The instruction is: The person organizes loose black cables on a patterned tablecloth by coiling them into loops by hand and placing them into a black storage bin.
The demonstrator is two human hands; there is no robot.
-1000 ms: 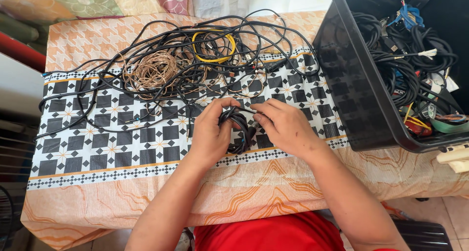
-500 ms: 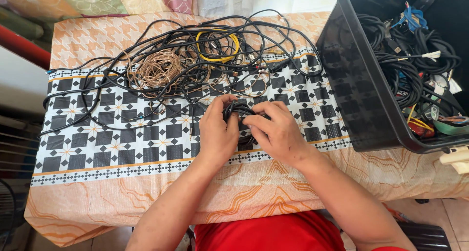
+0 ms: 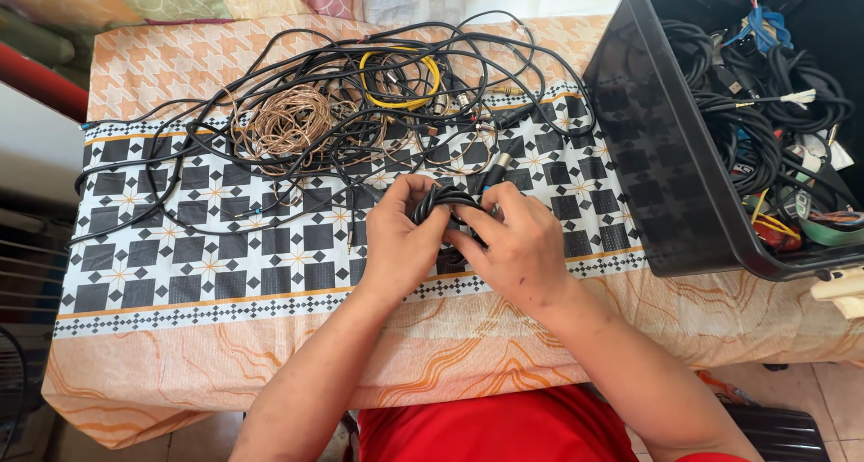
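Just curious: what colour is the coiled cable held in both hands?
Black. The coiled cable shows best in the head view, between the left hand and right hand.

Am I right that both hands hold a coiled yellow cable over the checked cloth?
Not quite: the coiled cable in the left hand and right hand is black, as the head view shows. The yellow cable lies in the tangle farther back on the checked cloth.

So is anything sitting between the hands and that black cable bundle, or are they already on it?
Nothing visible stands between them. The left hand and right hand both grip the coiled black cable directly, above the patterned tablecloth. The tangled cable pile lies farther back and the black bin off to the right.
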